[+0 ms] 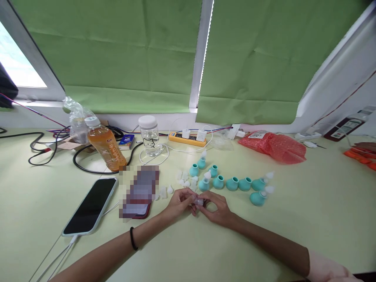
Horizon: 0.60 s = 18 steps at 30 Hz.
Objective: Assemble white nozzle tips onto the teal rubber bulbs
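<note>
My left hand [179, 201] and my right hand [219, 209] meet over the table, their fingertips pinching a small clear plastic tube [199, 201] between them. Just beyond lie several turquoise rubber bulbs with round open necks, such as one bulb [232, 183] in the row. A few carry a white translucent tip, among them the bulb [257, 198] lying tilted to the right. Loose white drop-shaped tips [170, 189] and clear plastic pieces [163, 192] are scattered beyond my left hand. My fingers hide part of the tube.
Left of my hands are a phone with a red edge [143, 214] and a black-screened phone [91, 205] on a cable. Behind stand a bottle of orange drink [105, 145], a lidded clear jar [150, 141], a yellow power strip [188, 140] and a red bubble-wrap package [273, 147].
</note>
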Each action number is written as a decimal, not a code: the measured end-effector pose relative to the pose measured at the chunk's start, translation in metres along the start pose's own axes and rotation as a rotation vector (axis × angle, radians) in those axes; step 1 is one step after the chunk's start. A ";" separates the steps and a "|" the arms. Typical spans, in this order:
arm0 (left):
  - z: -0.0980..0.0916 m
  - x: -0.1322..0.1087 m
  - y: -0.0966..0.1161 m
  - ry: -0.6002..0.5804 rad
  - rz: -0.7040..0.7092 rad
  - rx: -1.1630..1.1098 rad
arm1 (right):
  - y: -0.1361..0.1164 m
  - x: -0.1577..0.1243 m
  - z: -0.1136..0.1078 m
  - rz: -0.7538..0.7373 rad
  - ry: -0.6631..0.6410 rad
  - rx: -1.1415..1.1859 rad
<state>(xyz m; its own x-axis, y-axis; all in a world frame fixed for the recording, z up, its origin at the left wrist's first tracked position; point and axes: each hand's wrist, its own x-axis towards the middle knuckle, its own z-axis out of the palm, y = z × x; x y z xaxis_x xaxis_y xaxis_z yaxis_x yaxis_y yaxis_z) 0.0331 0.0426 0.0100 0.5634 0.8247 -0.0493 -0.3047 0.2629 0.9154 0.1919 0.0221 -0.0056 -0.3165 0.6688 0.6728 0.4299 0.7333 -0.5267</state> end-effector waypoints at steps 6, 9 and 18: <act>0.000 0.001 0.000 0.016 -0.033 -0.051 | 0.002 0.000 0.000 -0.037 0.032 -0.019; -0.002 0.002 0.001 -0.012 -0.053 -0.077 | 0.002 0.000 0.001 -0.040 0.036 -0.030; -0.003 0.000 -0.002 0.029 -0.022 -0.059 | 0.000 0.002 0.000 -0.056 -0.020 -0.073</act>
<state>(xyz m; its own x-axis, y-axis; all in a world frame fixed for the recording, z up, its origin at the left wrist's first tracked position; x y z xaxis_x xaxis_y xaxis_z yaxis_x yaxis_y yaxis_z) 0.0317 0.0438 0.0075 0.5485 0.8322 -0.0818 -0.3373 0.3097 0.8890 0.1911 0.0233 -0.0045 -0.3587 0.6295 0.6893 0.4709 0.7596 -0.4487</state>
